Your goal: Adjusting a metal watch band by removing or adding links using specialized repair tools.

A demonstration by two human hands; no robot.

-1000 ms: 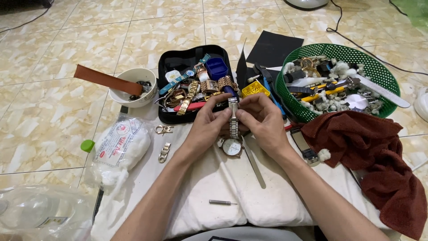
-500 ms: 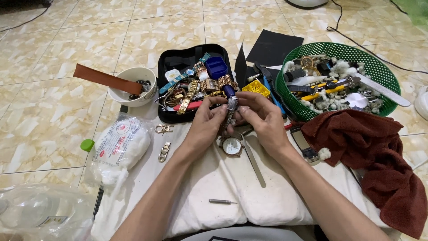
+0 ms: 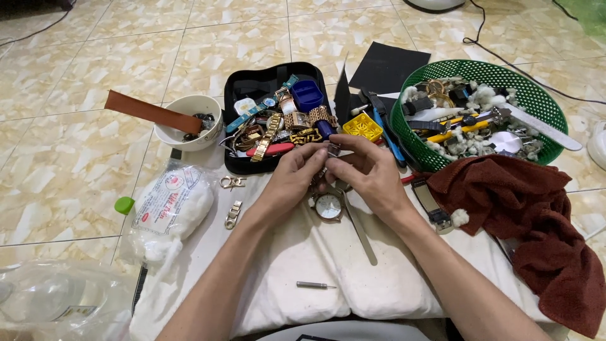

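Both my hands meet over a white cloth pad [image 3: 303, 265]. My left hand [image 3: 291, 177] and my right hand [image 3: 366, 170] pinch the metal bracelet of a wristwatch [image 3: 328, 206]. The watch's round pale dial hangs just below my fingers, over the pad. The bracelet's upper end sticks up between my fingertips, near the black case. A long metal tool [image 3: 358, 228] lies on the pad under my right hand. A small steel pin [image 3: 315, 285] rests lower on the pad.
A black open case [image 3: 237, 88] full of watches and straps sits behind my hands. A green basket [image 3: 543, 107] with tools and cotton stands at right, a brown rag [image 3: 536, 221] beside it. A white bowl [image 3: 189, 120], cotton bag [image 3: 167, 208] and bracelet links [image 3: 233, 215] lie left.
My hands have shifted the bracelet upward and closed in around it, so the strap is now mostly hidden by my fingers. The dial still hangs below them.
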